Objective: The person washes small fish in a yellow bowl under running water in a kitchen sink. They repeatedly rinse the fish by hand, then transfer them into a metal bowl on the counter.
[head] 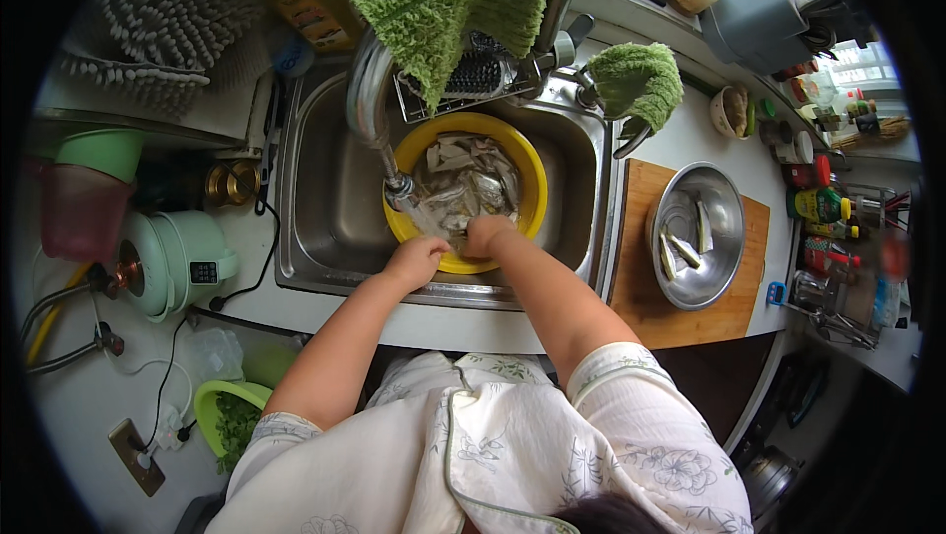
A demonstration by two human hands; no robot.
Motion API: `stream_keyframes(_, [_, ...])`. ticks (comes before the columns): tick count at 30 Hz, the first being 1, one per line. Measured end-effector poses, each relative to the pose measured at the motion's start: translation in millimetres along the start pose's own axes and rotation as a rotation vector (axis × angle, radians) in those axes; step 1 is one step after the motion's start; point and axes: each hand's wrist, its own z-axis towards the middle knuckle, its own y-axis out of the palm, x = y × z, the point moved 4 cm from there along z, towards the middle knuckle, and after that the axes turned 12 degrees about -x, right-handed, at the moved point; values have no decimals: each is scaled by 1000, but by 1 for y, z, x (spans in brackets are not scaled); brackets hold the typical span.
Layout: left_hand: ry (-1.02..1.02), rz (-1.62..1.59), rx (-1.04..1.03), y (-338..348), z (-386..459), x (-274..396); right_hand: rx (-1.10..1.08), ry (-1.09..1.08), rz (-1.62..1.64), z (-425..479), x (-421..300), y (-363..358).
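Observation:
A yellow plastic basin stands in the stainless steel sink, holding water and several silvery fish pieces. Water runs into it from the chrome faucet. At the basin's near left rim, below the stream, is my left hand with its fingers bent together. My right hand reaches over the near rim, its fingers down among the fish. Both hands are close together, and whether either one grips a piece is hidden. To the right, a steel bowl holds three fish pieces.
The bowl rests on a wooden cutting board. Green cloths hang over the faucet, beside a wire rack. A pale green electric cooker with cords stands left. Several bottles line the right counter.

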Motion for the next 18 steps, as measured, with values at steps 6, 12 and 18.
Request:
stream_keyframes(6, [-215,-900,103,0,15,-4,192,-248,800,10,9,-12])
stream_keyframes(12, [102,-1406,166,-8,44,-9,113,-618,1208,-9,-33,-16])
stream_keyframes(18, [123,-1303,236,-31,52,-10,195,-518,1197,-39,-45,-39])
